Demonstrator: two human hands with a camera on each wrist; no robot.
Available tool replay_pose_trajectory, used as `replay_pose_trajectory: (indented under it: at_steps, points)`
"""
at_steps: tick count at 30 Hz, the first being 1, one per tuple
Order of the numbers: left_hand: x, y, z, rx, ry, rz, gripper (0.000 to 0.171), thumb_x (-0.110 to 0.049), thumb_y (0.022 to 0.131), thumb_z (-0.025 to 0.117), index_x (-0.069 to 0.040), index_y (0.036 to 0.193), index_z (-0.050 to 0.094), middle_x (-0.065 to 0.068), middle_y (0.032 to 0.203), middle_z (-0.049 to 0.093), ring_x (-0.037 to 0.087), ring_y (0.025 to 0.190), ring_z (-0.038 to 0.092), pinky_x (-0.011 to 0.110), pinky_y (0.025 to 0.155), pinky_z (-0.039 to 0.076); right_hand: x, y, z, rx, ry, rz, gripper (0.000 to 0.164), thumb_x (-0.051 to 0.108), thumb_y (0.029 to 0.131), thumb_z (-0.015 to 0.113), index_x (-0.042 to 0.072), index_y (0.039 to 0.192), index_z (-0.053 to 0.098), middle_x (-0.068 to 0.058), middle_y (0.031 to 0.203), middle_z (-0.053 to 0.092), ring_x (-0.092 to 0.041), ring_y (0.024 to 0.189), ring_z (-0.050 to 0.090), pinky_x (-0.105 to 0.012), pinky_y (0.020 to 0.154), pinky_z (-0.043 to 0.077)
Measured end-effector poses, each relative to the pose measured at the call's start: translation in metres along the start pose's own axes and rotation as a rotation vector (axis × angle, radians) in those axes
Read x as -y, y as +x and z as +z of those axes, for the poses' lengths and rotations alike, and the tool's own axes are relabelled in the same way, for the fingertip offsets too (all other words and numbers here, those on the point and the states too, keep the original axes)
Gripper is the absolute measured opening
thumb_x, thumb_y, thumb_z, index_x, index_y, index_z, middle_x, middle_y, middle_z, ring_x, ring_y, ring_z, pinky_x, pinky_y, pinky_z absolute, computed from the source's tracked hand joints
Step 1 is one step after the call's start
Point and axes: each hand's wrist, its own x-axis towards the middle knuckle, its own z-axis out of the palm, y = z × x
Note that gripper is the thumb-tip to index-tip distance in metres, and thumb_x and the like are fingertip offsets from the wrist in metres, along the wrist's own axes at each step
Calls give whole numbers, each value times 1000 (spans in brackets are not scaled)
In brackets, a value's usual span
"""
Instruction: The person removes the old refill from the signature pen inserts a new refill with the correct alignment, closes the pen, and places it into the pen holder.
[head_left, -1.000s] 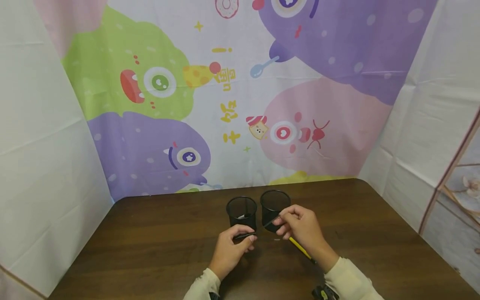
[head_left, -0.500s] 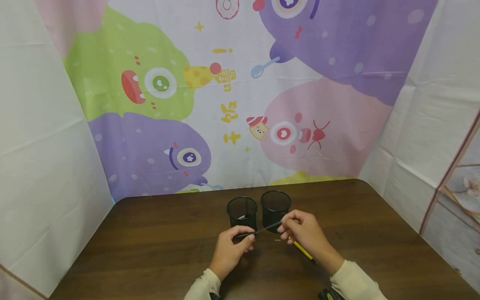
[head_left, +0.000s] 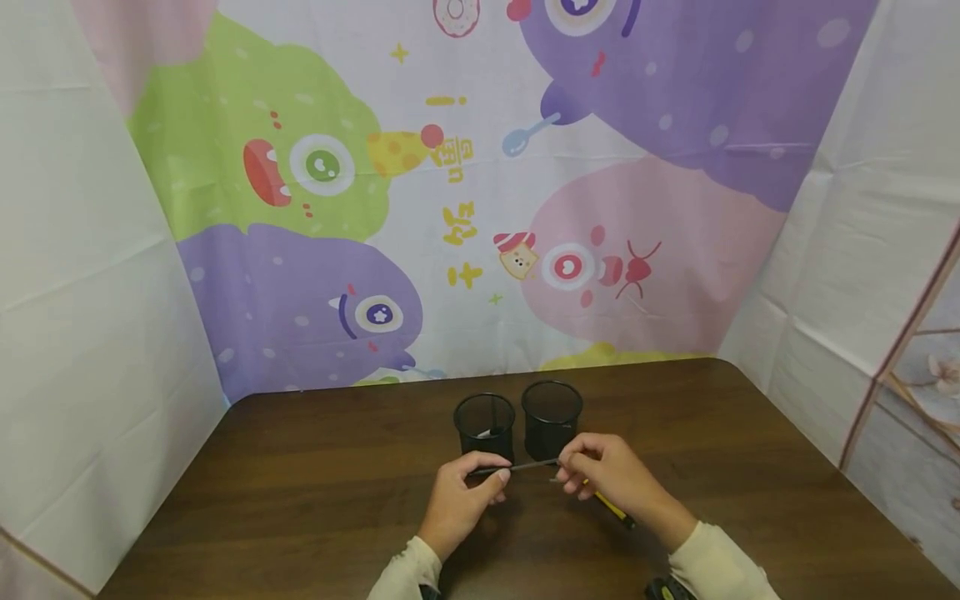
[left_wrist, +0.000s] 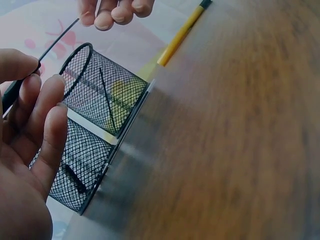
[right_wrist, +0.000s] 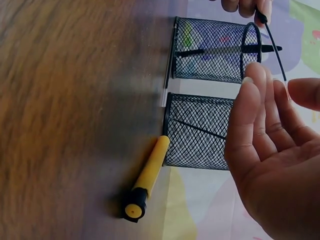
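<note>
My left hand (head_left: 459,500) pinches a black pen barrel (left_wrist: 11,95) between thumb and fingers. From the barrel's end a thin dark pen refill (right_wrist: 275,52) with a pale end reaches across to my right hand (head_left: 611,473). The right thumb and fingertips pinch that pale end; the other fingers curve below it. Whether part of the refill sits inside the barrel is hidden. Just beyond the hands stand two black mesh cups, the left cup (head_left: 501,443) and the right cup (head_left: 538,437). A yellow pen (right_wrist: 152,165) lies on the table under my right hand.
The left cup holds a dark pen (right_wrist: 230,50) that sticks out past the rim. Through the right cup's mesh a thin dark stick (right_wrist: 200,130) shows. Another slim stick (right_wrist: 166,82) lies in front of the cups. Behind the wooden table (head_left: 300,492) hangs a printed cloth (head_left: 465,333).
My right hand has come down and slightly toward me, bringing the refill from a steep slant to nearly level. It now covers more of the yellow pen. The left hand has barely moved.
</note>
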Motion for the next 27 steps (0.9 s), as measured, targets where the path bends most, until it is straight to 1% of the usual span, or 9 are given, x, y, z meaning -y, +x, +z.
replay_pose_trajectory:
  at_steps: [3,7,10,16,22,27]
  points:
    - [-1,0,0,1,-2,-1,18,-15,90,76,-1,102,74,8,84,69,17,65,68,30,64,58,-2,2,-1,22,-23,-7,16,12,100,59,-2,99,67,-13,86,71,-28,76,70,-37,62,59]
    - [-1,0,0,2,-7,-1,18,-16,91,76,-2,102,74,7,85,69,17,66,68,31,65,59,-6,4,-1,41,-47,-19,16,12,101,58,-1,100,67,-14,86,72,-29,76,70,-38,62,59]
    - [0,0,0,4,-7,-2,18,-16,91,76,-2,102,74,7,85,69,18,66,68,31,65,59,-6,4,0,42,-43,-23,17,12,100,58,-2,100,67,-13,86,72,-28,75,70,-38,62,59]
    - [1,0,1,7,5,-9,13,-15,91,76,-7,101,75,7,84,69,18,66,68,31,65,59,-3,2,0,63,-32,-21,17,13,100,59,-2,101,67,-14,86,71,-28,75,70,-37,62,59]
    - [-1,0,1,17,13,-11,13,-13,91,75,-5,101,75,7,85,69,17,66,68,32,65,59,-4,2,1,83,-39,-25,18,13,100,59,-3,101,67,-15,86,71,-29,75,70,-38,62,59]
    - [-2,-1,0,23,23,-33,16,-15,90,77,-5,102,75,8,88,69,17,67,69,31,66,59,-5,1,2,98,-44,-32,19,13,100,60,-4,101,67,-13,85,71,-28,74,70,-37,61,58]
